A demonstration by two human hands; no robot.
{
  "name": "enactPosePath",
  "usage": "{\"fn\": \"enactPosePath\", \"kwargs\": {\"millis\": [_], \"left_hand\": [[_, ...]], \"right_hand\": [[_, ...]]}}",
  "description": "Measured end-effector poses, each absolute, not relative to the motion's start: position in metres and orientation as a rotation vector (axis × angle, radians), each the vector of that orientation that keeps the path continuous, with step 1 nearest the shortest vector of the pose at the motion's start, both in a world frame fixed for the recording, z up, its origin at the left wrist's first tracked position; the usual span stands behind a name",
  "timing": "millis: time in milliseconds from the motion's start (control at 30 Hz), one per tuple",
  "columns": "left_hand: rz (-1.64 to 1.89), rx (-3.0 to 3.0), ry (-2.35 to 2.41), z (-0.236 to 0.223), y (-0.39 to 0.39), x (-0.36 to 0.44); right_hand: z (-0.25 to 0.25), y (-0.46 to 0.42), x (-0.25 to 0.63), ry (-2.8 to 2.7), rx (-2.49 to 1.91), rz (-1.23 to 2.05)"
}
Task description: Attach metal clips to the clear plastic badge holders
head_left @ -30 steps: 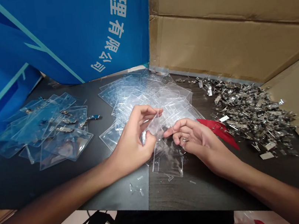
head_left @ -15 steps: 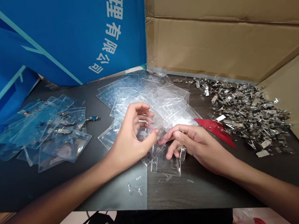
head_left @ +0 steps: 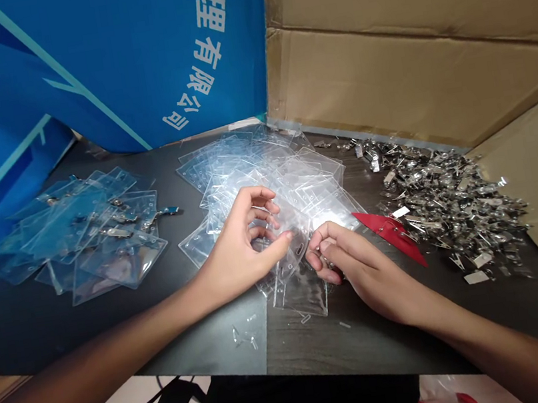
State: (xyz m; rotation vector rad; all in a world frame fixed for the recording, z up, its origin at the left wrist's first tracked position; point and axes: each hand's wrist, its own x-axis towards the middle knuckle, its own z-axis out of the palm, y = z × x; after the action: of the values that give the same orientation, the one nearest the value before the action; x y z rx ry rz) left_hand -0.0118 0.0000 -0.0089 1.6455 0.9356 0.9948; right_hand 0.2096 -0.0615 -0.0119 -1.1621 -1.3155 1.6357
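Observation:
My left hand curves its thumb and fingers around a clear plastic badge holder, held tilted above the other sleeves; its slot end faces my right hand. The fingers of my right hand are curled in just beside it. A metal badge clip is mostly hidden in that grip. Below and beyond the hands lies a heap of clear badge holders. One more loose clear sleeve rests on the table under the held one.
On the left is a pile of badge holders with clips. A large heap of metal clips spreads at the right, beside a red piece. Blue board and cardboard wall in the dark table. Small plastic scraps lie near its front edge.
My right hand's fingers have curled in, hiding the clip that showed below them before. The held badge holder's slot end now shows more clearly between the hands.

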Motion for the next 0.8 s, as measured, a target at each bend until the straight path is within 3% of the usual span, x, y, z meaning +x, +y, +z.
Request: {"fn": "enactPosePath", "kwargs": {"millis": [800], "left_hand": [[0.831,1.573,0.968,-0.004,-0.005,-0.010]], "right_hand": [[0.004,-0.051,0.208,-1.431,-1.151,1.658]]}}
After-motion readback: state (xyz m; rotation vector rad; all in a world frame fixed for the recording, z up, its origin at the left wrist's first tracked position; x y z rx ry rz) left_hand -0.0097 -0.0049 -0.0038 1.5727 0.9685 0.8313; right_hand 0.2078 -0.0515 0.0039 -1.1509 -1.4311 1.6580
